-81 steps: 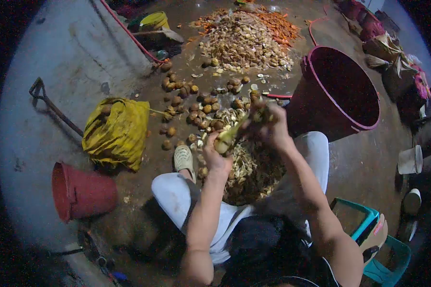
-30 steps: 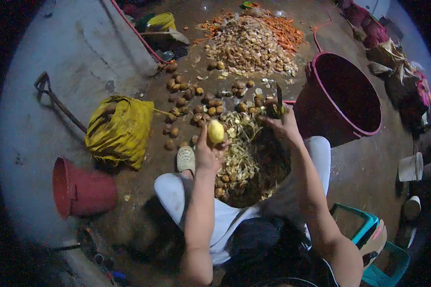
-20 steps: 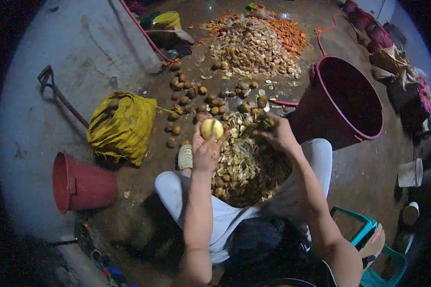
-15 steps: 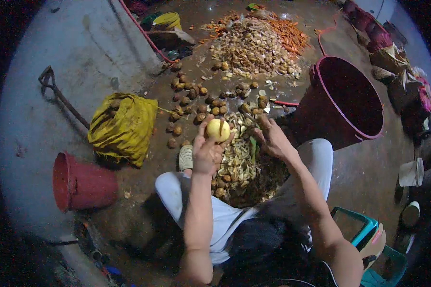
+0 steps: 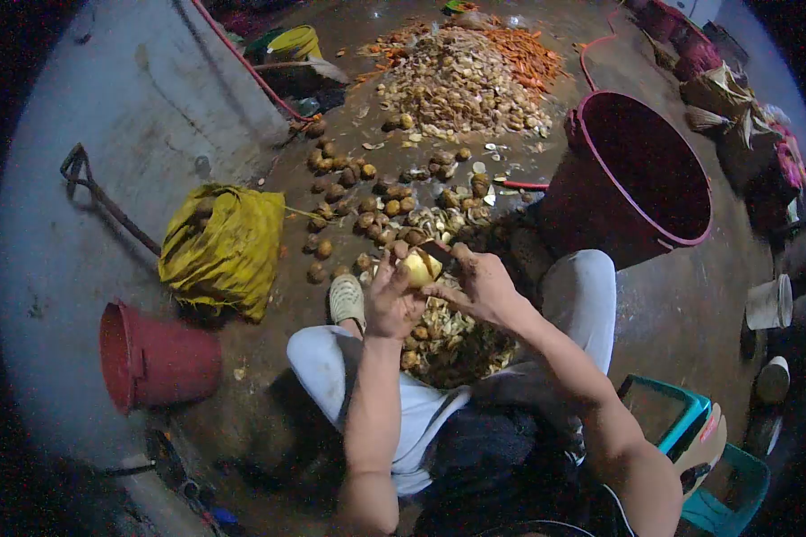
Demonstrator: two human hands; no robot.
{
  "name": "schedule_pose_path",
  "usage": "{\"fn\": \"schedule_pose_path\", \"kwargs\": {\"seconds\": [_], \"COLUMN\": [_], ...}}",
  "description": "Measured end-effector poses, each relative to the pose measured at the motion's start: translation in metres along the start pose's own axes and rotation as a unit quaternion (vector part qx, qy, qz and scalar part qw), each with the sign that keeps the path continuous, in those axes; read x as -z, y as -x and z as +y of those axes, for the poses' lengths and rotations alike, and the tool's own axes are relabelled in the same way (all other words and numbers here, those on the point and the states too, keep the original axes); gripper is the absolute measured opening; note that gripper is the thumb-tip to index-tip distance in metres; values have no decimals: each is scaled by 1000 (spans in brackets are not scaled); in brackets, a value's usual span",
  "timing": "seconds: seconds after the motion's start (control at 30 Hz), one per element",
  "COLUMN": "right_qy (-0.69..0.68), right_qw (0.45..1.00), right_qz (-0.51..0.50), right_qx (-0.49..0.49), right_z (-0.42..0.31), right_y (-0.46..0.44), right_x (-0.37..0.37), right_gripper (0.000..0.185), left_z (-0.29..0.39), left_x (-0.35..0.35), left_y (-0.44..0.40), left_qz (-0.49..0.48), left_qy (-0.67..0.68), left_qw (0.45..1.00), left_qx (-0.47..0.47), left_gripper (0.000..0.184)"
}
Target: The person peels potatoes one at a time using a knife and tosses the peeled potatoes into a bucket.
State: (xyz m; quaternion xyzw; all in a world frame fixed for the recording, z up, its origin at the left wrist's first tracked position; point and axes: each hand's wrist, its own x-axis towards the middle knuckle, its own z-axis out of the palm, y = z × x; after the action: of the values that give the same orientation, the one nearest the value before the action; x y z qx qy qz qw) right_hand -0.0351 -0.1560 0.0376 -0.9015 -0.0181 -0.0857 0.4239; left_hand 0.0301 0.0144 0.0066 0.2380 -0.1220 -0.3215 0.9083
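While hands (image 5: pixel 396 304) hold potato (image 5: pixel 420 271), peelings (image 5: pixel 461 340) litter brown floor (image 5: pixel 672 313) near tub (image 5: pixel 591 192).

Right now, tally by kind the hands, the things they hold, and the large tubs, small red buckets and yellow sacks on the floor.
Hands: 2 (left hand, right hand)
Held potato: 1
Held knife: 1
Large tub: 1
Small red bucket: 1
Yellow sack: 1
Total: 7
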Motion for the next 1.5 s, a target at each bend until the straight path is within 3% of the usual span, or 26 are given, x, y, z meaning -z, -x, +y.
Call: {"fn": "schedule_pose_path", "kwargs": {"seconds": [0.07,0.17,0.23,0.3,0.33,0.47,0.53,0.67,0.73,0.87,0.93,1.03,1.07,1.13,1.3,1.37,1.43,1.5], "right_qy": [86,94,119,144,154,221,219,227,220,206,208,208,205,200,185,190,70,-64], "right_qw": [996,996,993,989,988,975,975,970,974,977,977,978,978,979,982,981,991,985], "right_qz": [-9,7,14,20,16,-15,-28,-53,-38,-34,-20,-2,4,-15,-25,33,99,155], "right_qx": [-11,-1,4,10,16,-20,-30,-64,-47,-42,-38,-31,-28,-22,-3,11,-50,40], "right_z": [2,5,9,11,10,14,13,6,11,10,14,19,20,25,28,26,9,33], "right_y": [0,1,2,3,3,1,0,-2,-2,-1,1,0,-1,-6,-4,-3,-7,-15], "right_x": [5,7,4,5,7,5,3,-1,-8,-15,-21,-26,-26,-20,-12,-4,24,22], "right_gripper": [62,64,64,64,55,30,29,28,29,39,41,46,48,50,55,55,43,35], "left_z": [4,5,2,4,4,2,-2,-7,-13,-20,-23,-26,-26,-21,-8,-3,4,5], "left_x": [-1,-10,-29,-20,-16,-15,-11,-14,-19,-4,5,8,7,-5,-17,-26,-14,-7], "left_y": [2,2,-2,-4,-4,0,-1,-4,-4,-2,-1,-4,-5,-9,-8,-7,-6,-4], "left_qz": [-50,-10,-54,-56,-56,-27,-27,-34,46,98,72,118,118,78,12,31,23,12], "left_qy": [35,-158,-246,-298,-349,-331,-323,-225,-158,-83,55,91,90,-34,-151,-239,-228,-216], "left_qw": [997,987,966,951,934,943,945,973,983,990,995,988,988,993,988,970,972,974], "left_qx": [36,29,-54,-55,-59,-29,-42,-34,-79,-62,-30,-32,-32,-83,-40,-32,-49,-69], "left_gripper": [39,49,55,63,70,71,69,53,45,47,45,48,48,54,52,51,51,52]}}
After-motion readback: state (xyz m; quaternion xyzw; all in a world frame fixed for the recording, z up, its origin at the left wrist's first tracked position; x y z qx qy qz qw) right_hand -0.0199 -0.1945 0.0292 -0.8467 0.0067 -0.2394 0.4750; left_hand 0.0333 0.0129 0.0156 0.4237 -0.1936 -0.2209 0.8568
